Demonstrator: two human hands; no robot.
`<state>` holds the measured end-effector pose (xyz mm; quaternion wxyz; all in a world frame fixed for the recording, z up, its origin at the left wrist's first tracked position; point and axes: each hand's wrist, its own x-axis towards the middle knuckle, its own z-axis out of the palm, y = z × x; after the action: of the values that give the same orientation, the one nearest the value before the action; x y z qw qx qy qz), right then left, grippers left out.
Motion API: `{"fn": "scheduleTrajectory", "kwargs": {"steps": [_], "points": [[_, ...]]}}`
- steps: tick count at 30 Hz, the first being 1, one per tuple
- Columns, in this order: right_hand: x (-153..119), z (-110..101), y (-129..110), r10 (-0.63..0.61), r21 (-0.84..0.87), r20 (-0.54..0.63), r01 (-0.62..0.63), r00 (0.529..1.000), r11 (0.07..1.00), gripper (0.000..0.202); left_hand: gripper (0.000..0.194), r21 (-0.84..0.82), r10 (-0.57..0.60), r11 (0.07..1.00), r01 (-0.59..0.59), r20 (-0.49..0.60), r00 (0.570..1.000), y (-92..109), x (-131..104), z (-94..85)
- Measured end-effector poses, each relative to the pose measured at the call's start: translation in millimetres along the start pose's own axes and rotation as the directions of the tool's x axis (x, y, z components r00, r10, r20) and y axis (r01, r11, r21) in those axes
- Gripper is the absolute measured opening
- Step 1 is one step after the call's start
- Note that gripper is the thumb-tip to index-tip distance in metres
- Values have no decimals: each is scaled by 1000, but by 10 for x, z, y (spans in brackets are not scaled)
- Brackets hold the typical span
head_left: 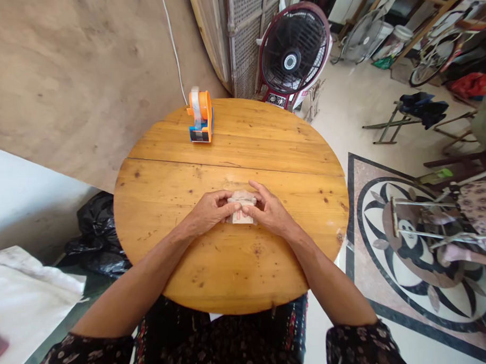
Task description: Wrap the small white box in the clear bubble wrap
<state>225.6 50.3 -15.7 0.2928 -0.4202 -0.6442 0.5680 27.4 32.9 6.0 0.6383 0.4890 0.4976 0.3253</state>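
A small pale packet [242, 218] with red print lies low over the round wooden table [238, 272], near its middle. Its upper part looks like crumpled, see-through wrapping, though the material is hard to make out. From the left side my left hand [210, 209] grips it, thumb laid along the front. My right hand [271, 208] holds the opposite side, thumb pressed on the front face and the index finger raised off it. Both thumbs nearly meet at the packet's middle. The other fingers are partly hidden behind it.
An orange and blue tape dispenser [201, 115] stands at the table's far left. Behind the table is a dark red fan [294, 47]. Black plastic bags [101, 234] lie left of the table. A person in patterned clothing [481, 211] is at the right edge.
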Motion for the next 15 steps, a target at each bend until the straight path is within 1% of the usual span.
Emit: {"fn": "scheduleTrajectory", "kwargs": {"steps": [4, 7, 11, 13, 15], "points": [[-4, 0, -23, -30, -68, -25, 29, 999, 997, 82, 48, 8, 3, 1000, -3, -11, 1000, 7, 4, 10], [-8, 3, -56, -42, -103, -35, 39, 998, 994, 80, 49, 27, 12, 1000, -11, -23, 1000, -23, 13, 23], [-29, 12, -107, -50, -121, -34, 45, 998, 992, 77, 46, 80, 72, 994, -68, -55, 996, -118, 31, 27], [-44, 14, -128, -60, -159, -42, 53, 997, 986, 75, 46, 113, 105, 989, -97, -67, 992, -158, 40, 20], [-55, 12, -140, -70, -210, -52, 57, 996, 976, 74, 47, 105, 114, 989, -108, -51, 992, -176, 44, 10]]}}
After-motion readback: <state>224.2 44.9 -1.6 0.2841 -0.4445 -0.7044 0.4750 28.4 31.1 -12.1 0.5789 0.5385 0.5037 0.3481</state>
